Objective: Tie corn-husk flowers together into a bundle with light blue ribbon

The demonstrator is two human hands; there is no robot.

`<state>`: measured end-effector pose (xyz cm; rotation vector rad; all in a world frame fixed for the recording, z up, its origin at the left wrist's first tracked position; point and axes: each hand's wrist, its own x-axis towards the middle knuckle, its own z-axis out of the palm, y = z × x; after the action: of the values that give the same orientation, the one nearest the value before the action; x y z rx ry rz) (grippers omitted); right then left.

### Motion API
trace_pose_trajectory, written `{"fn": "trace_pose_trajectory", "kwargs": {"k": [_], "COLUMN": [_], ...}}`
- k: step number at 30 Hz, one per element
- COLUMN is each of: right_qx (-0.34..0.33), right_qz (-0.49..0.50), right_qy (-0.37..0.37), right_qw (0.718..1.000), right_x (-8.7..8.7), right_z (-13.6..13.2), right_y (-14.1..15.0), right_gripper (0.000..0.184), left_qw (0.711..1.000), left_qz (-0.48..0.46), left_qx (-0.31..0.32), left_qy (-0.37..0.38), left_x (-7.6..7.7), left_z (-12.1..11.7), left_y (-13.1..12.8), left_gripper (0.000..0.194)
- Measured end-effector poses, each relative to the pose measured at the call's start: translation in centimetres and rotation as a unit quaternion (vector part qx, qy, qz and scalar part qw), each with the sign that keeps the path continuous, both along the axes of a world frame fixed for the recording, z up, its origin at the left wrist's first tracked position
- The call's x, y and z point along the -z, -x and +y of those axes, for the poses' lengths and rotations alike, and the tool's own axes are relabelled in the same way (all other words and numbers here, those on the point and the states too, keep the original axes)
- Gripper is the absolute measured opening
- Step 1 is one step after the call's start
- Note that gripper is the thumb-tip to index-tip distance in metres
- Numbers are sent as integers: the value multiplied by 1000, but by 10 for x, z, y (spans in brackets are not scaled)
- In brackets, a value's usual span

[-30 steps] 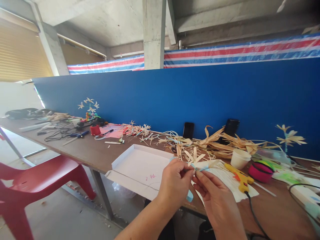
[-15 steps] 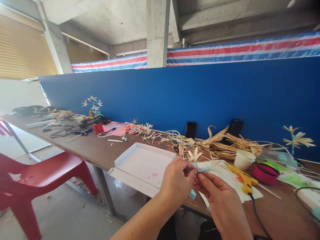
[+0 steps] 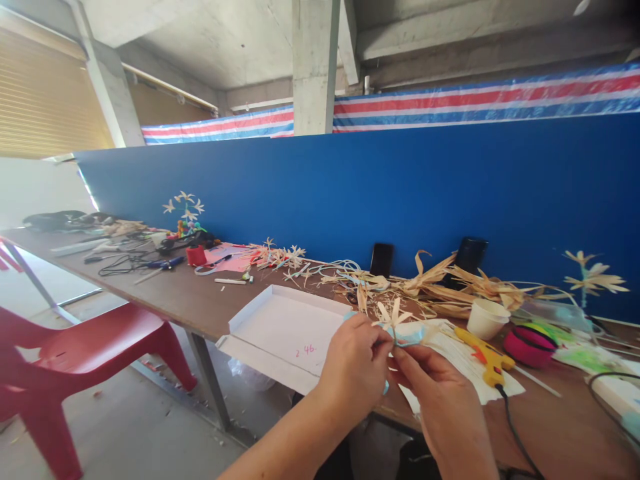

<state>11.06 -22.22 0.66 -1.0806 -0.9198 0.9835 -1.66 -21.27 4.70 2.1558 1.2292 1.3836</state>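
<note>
A pale corn-husk flower [image 3: 394,316] stands upright above my fingertips, its narrow petals spread. My left hand [image 3: 356,363] is closed in a pinch around its thin stem. From the other side, my right hand [image 3: 443,393] pinches the stem just below, thumb and forefinger together. Light-blue strip material [image 3: 413,335] shows behind the fingers; whether it is joined to the stem I cannot tell. A small light-blue end hangs under my hands. Most of the stem is hidden by the fingers.
A white box lid [image 3: 285,330] lies left of my hands. To the right are a yellow glue gun [image 3: 493,363] with its cord, paper cups [image 3: 487,319] and a pink round pouch [image 3: 531,345]. Dried husks [image 3: 430,277] and two phones line the blue partition. A red chair [image 3: 100,347] stands left.
The flower has turned more upright between my fingers, its petals now clearer. Both hands keep their pinch, with the right fingers shifting slightly. The view swung a little left early on.
</note>
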Motion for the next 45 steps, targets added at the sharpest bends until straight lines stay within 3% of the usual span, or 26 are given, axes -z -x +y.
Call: {"fn": "trace_pose_trajectory", "kwargs": {"k": [4, 13, 17, 25, 34, 41, 45], "right_qx": [7, 33, 27, 15, -27, -24, -23], "right_qz": [33, 46, 53, 111, 68, 71, 53], "right_qy": [-6, -23, -28, 1, 8, 18, -11], "right_qw": [999, 998, 998, 994, 997, 997, 998], "right_x": [-3, 3, 2, 0, 0, -2, -8], "right_z": [-1, 2, -1, -2, -2, 9, 46], "right_y": [4, 4, 5, 9, 3, 5, -2], "right_gripper": [25, 24, 22, 23, 26, 27, 26], "left_qw": [1000, 991, 984, 997, 997, 994, 989], "left_qz": [20, 85, 134, 55, 50, 96, 115], "left_qx": [9, -58, -46, -6, 5, -12, -19], "left_qy": [-20, -81, -106, -57, -56, -58, -95], "left_x": [2, 9, 10, 8, 10, 15, 10], "left_z": [-5, -18, -24, -22, -19, -5, 31], "left_y": [1, -3, -3, 3, 6, 4, -5], "left_gripper": [14, 13, 15, 21, 22, 19, 20]}}
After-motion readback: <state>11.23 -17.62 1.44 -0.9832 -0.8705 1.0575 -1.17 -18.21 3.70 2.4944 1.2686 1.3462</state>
